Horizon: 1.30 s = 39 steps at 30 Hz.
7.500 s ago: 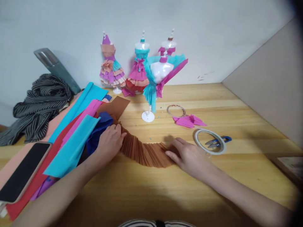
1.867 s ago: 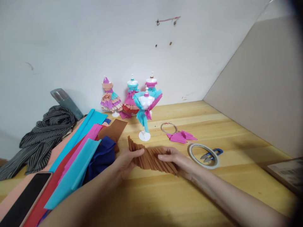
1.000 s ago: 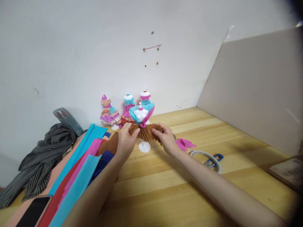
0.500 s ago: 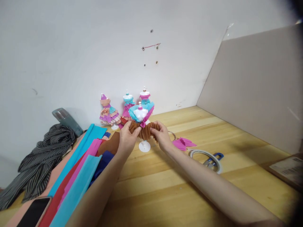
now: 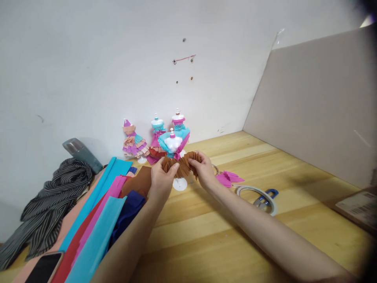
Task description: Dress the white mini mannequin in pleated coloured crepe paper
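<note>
Brown pleated crepe paper [image 5: 182, 167] spans the front of a small white dress form [image 5: 172, 143] at waist height. The form wears a turquoise and pink crepe paper collar [image 5: 184, 136], and its round white base [image 5: 180, 184] shows below. My left hand [image 5: 165, 175] pinches the strip's left part between thumb and fingers, close to the waist. On the other side, my right hand [image 5: 203, 167] grips the right part, which curls up away from the form. How the strip is fixed at the waist is hidden.
Three dressed mini forms stand behind, including a peach and purple one [image 5: 134, 141]. Turquoise crepe paper [image 5: 98, 232] and other coloured sheets lie left, beside a phone [image 5: 44, 269] and striped cloth [image 5: 55, 200]. Pink scraps [image 5: 228, 178], a tape roll [image 5: 244, 189] and scissors [image 5: 271, 193] lie right.
My left hand has shifted slightly right and lower, its thumb now over the pleats near the waist. The strip's right end is lifted and more curled. Both hands keep their hold.
</note>
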{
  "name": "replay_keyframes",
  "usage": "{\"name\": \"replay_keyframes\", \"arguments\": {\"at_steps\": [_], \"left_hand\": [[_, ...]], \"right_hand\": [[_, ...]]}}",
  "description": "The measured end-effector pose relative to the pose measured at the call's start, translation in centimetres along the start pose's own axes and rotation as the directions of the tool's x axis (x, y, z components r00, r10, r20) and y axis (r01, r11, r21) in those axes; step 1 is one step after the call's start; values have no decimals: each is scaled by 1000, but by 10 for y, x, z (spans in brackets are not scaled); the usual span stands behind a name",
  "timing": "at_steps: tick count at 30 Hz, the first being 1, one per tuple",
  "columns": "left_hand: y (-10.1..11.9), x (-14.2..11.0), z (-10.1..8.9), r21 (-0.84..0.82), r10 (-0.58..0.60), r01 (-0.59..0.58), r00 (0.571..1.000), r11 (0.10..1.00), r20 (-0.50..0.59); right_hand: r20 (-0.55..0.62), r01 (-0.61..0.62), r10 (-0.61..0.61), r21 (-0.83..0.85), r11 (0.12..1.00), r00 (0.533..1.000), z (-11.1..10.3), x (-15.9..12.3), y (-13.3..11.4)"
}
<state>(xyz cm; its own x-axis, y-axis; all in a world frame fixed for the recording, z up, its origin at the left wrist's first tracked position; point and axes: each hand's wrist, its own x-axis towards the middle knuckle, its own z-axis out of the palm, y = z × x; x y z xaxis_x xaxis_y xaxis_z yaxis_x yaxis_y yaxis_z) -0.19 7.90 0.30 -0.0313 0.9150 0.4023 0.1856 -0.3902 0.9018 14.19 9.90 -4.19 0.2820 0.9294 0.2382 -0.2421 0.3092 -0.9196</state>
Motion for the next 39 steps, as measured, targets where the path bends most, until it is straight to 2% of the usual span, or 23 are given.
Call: {"name": "replay_keyframes", "arguments": {"at_steps": [4,7,11,15,17,21,30,39], "left_hand": [[2,-7,5,-8,-13,13,999,1000,-37],[3,-13,10,82,35,-31,998,996,-50],[0,-21,14,209,187,-191,982,959,39],[-2,-25,16,332,371,-372,926,867,69],[-2,-25,18,367,419,-417,905,831,79],[1,-20,22,418,426,-403,904,814,41],[6,-14,20,489,382,-301,921,818,-72],[2,-9,24,489,342,-222,924,844,-172]], "right_hand": [[44,-1,0,23,1000,999,-2,-1,-1],[83,44,-49,57,997,995,-6,-3,-1],[152,123,-134,77,989,979,-13,-11,0],[180,168,-176,55,984,968,-11,-17,-3],[178,165,-169,40,986,969,-9,-17,-5],[170,114,-119,38,993,978,-5,-12,-5],[32,44,-47,109,993,998,-2,1,1],[46,-20,13,159,987,999,7,14,11]]}}
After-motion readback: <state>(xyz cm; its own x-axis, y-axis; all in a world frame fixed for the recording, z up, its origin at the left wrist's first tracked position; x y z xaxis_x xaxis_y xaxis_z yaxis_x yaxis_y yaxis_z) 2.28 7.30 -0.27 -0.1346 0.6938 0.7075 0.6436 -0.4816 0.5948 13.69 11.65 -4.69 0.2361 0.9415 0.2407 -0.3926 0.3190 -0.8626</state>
